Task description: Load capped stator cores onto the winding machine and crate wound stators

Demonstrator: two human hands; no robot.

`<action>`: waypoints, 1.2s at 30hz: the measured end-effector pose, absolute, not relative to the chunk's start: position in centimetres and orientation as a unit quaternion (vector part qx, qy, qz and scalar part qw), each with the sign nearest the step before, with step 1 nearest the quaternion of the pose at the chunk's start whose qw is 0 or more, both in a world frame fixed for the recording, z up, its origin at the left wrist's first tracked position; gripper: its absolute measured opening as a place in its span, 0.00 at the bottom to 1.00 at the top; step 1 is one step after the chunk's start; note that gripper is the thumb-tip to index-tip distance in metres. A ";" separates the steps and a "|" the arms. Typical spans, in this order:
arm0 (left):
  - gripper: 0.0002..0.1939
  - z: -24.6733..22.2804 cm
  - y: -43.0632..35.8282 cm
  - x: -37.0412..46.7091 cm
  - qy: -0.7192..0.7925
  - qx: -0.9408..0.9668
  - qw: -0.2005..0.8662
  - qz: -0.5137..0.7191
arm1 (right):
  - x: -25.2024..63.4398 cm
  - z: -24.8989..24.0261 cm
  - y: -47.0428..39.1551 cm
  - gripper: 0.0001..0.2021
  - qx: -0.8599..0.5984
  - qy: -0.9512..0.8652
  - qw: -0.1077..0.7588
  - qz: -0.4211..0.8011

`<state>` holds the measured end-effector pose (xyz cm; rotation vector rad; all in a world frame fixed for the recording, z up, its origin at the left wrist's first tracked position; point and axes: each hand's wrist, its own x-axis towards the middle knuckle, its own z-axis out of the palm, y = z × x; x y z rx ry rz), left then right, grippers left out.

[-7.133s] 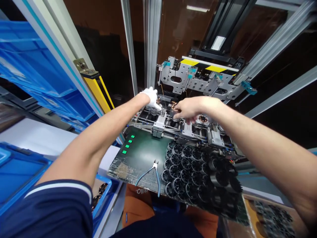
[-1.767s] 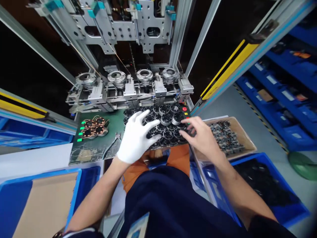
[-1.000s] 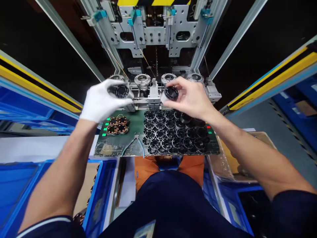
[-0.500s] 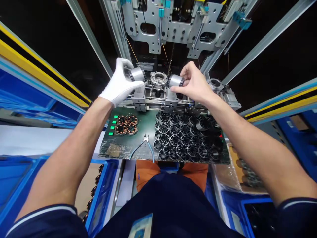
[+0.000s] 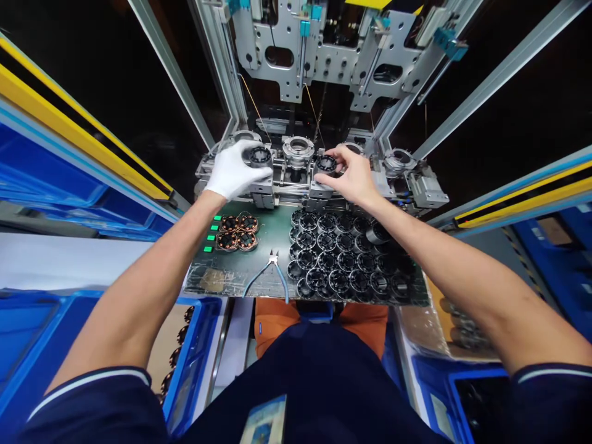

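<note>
In a white glove, my left hand (image 5: 238,168) grips a motor stator core (image 5: 259,156), its black slotted end facing up. My bare right hand (image 5: 349,172) holds a second stator core (image 5: 326,164) between thumb and fingers, also with the slotted end up. Both cores are just above the front blocks of the winding machine. Between the hands stands a round metal holder (image 5: 298,148). Another round holder (image 5: 398,160) sits to the right; others are partly hidden behind my hands.
Wire cutters (image 5: 272,262) lie on the green bench top (image 5: 272,225). Several copper-wound stators (image 5: 238,233) are at its left, rows of unwound cores (image 5: 345,262) at its right. Thin wires run down from the upper machine plate (image 5: 319,55). A blue bin (image 5: 197,345) stands lower left.
Both cores have turned from lying sideways to slotted end up. My hands have come slightly lower and nearer the front blocks, uncovering more of the holders behind.
</note>
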<state>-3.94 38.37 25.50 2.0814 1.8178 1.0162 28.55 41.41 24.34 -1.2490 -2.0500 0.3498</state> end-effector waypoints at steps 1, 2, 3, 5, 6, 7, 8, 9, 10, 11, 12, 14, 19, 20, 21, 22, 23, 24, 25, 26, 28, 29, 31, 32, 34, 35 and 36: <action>0.34 25.3 38.5 -4.1 0.618 0.703 0.100 0.337 | 28.5 24.1 41.3 0.30 -0.484 -0.791 0.350 0.132; 0.35 25.1 38.5 -4.2 0.617 0.703 0.098 0.339 | 28.5 24.0 41.2 0.31 -0.485 -0.790 0.352 0.127; 0.35 25.1 38.5 -4.4 0.617 0.703 0.093 0.343 | 28.5 23.9 41.1 0.31 -0.486 -0.790 0.352 0.123; 0.35 25.2 38.3 -4.7 0.618 0.701 0.089 0.345 | 28.7 24.0 41.0 0.32 -0.486 -0.794 0.345 0.119; 0.34 25.4 38.3 -4.8 0.621 0.703 0.090 0.335 | 28.8 24.1 41.2 0.31 -0.484 -0.799 0.336 0.120; 0.34 25.7 38.3 -4.9 0.623 0.708 0.092 0.319 | 28.8 24.4 41.4 0.30 -0.480 -0.806 0.325 0.122; 0.34 26.1 38.5 -5.1 0.625 0.714 0.092 0.303 | 28.7 24.7 41.9 0.29 -0.474 -0.813 0.315 0.124; 0.34 26.7 38.8 -5.3 0.625 0.719 0.091 0.291 | 28.4 25.2 42.5 0.28 -0.468 -0.819 0.308 0.125; 0.35 27.3 39.3 -5.6 0.625 0.720 0.084 0.289 | 28.0 25.7 43.3 0.28 -0.461 -0.824 0.305 0.123; 0.36 28.0 39.9 -5.9 0.624 0.720 0.074 0.294 | 27.5 26.3 44.3 0.28 -0.454 -0.830 0.303 0.118; 0.37 28.7 40.8 -6.3 0.623 0.719 0.062 0.302 | 26.9 26.8 45.4 0.29 -0.447 -0.835 0.303 0.108; 0.40 29.8 42.9 -7.2 0.627 0.719 0.036 0.297 | 25.4 27.5 47.9 0.29 -0.441 -0.842 0.301 0.080; 0.46 30.1 48.0 -9.1 0.647 0.734 0.046 0.202 | 21.9 27.1 53.1 0.34 -0.472 -0.847 0.240 0.056; 0.45 29.9 48.6 -9.5 0.649 0.736 0.054 0.183 | 21.5 26.9 53.8 0.34 -0.474 -0.848 0.229 0.060; 0.45 29.8 49.0 -9.8 0.651 0.739 0.058 0.167 | 21.2 26.8 54.4 0.34 -0.471 -0.852 0.221 0.062; 0.45 29.7 49.4 -10.2 0.653 0.739 0.062 0.152 | 21.0 26.7 54.9 0.34 -0.467 -0.856 0.213 0.062; 0.46 29.7 49.7 -10.6 0.656 0.739 0.064 0.137 | 20.9 26.7 55.3 0.34 -0.460 -0.862 0.203 0.061; 0.48 29.8 49.9 -11.0 0.662 0.737 0.061 0.122 | 20.9 26.8 55.7 0.34 -0.454 -0.868 0.190 0.059; 0.50 29.9 50.1 -11.3 0.663 0.739 0.057 0.107 | 20.9 27.0 55.9 0.33 -0.449 -0.874 0.178 0.059; 0.52 30.0 50.4 -11.5 0.661 0.744 0.051 0.090 | 21.0 27.2 56.1 0.33 -0.446 -0.877 0.167 0.060; 0.54 30.3 50.8 -11.8 0.648 0.759 0.040 0.054 | 21.0 27.8 56.2 0.32 -0.447 -0.878 0.155 0.068; 0.54 30.4 51.1 -11.8 0.638 0.768 0.035 0.040 | 21.0 28.1 56.1 0.32 -0.448 -0.878 0.152 0.073; 0.55 30.5 51.6 -11.7 0.628 0.778 0.027 0.018 | 20.9 28.5 56.0 0.31 -0.450 -0.877 0.149 0.077; 0.57 30.6 51.9 -11.6 0.628 0.778 0.021 0.009 | 20.9 28.7 55.9 0.31 -0.449 -0.878 0.147 0.076; 0.62 30.6 52.5 -11.6 0.627 0.778 0.018 -0.003 | 20.9 29.1 56.1 0.32 -0.439 -0.884 0.141 0.076; 0.65 30.6 52.9 -11.7 0.627 0.778 0.021 -0.006 | 20.9 29.4 56.2 0.33 -0.430 -0.889 0.135 0.079; 0.67 30.7 53.3 -11.7 0.626 0.779 0.028 -0.007 | 20.9 29.6 56.5 0.34 -0.421 -0.894 0.126 0.084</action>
